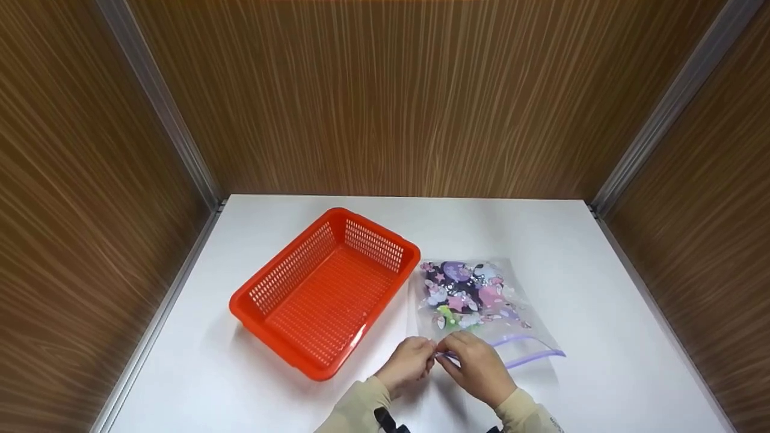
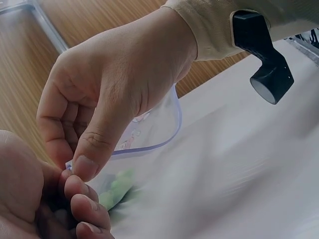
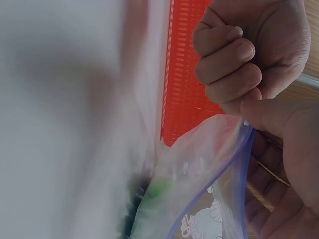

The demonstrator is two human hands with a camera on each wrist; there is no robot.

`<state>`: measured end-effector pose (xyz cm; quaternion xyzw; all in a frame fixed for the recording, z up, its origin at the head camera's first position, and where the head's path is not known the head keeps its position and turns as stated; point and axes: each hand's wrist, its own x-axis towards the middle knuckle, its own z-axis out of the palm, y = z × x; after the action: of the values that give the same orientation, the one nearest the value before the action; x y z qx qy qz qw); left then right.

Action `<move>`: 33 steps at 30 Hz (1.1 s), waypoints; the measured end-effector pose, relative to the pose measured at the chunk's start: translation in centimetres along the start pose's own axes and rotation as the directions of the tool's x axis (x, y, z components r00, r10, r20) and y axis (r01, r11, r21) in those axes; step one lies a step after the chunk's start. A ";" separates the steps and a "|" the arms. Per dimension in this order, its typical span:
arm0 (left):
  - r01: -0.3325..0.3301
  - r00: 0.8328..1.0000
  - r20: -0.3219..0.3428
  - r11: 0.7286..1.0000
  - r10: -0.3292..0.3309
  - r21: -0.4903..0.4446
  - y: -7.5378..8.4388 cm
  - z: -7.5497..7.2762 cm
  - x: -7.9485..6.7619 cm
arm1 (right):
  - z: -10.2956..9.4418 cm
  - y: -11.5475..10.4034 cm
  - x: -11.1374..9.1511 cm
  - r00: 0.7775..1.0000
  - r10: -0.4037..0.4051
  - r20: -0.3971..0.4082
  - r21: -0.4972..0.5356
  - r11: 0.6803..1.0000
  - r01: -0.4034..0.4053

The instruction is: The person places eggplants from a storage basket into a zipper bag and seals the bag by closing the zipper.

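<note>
A clear zip bag (image 1: 518, 304) lies flat with its purple zip edge (image 1: 535, 361) towards me, the mouth parted on the right. Through the plastic show items printed with purple, pink, black and green cartoon figures. At the left end of the zip my two hands meet. My left hand (image 1: 409, 362) has its fingers curled in and grips the bag's corner, which is mostly hidden in it. My right hand (image 1: 475, 365) pinches the zip strip beside it, thumb against forefinger. The right wrist view shows the zip edge (image 3: 212, 186) running away from both hands.
A red plastic basket (image 1: 337, 300) with perforated walls stands left of the bag, its right corner close to it. The white table (image 1: 601, 270) is bounded by wood-grain panels (image 1: 385, 102) at the back and both sides. A black wrist camera (image 2: 264, 59) is strapped over the right sleeve.
</note>
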<state>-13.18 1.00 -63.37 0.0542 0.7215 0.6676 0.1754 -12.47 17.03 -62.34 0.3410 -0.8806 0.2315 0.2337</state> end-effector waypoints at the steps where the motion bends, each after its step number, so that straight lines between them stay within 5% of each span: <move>1: 0.000 1.000 0.000 1.000 0.000 0.002 0.0 0.0 0.0 | 0.0 0.0 0.0 1.000 -0.007 -0.007 0.000 1.000 0.007; 17: -0.015 1.000 0.001 1.000 0.015 -0.001 0.5 -0.2 0.0 | -0.2 0.4 0.6 0.974 -0.165 -0.156 -0.049 0.986 0.159; 33: -0.023 1.000 0.003 0.997 0.023 -0.075 0.4 -0.2 0.0 | -0.3 0.7 0.6 0.968 -0.188 -0.164 -0.038 0.982 0.184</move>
<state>-13.30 0.87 -63.02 0.0573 0.6950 0.6960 0.1708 -13.35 17.37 -61.93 0.3988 -0.8247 0.2265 0.3310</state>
